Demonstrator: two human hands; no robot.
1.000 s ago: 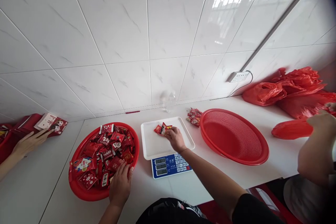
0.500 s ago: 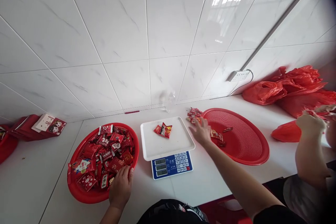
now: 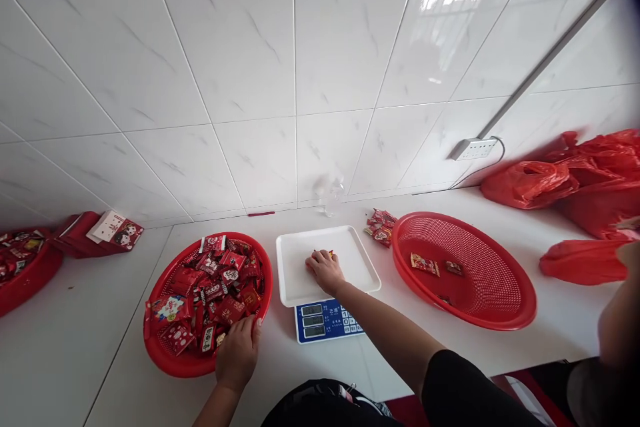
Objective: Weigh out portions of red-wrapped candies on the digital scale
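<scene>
My left hand is closed over the near right rim of a red plastic basket, which is heaped with small red snack packets. On the white tray of a digital scale, my right hand has its fingers curled over small red and yellow packets. Those packets are mostly hidden under the fingers. Right of the scale stands a second red basket with a few packets inside. Several more packets lie in a little pile on the table between tray and basket.
Red plastic bags lie at the right, near another person's arm. A power strip is on the tiled wall. Red gift boxes and another filled basket stand at far left. A clear object stands behind the scale.
My right hand has moved left from the loose pile by the right basket onto the packets on the scale tray. My left hand stays at the basket rim. The view has shifted slightly left.
</scene>
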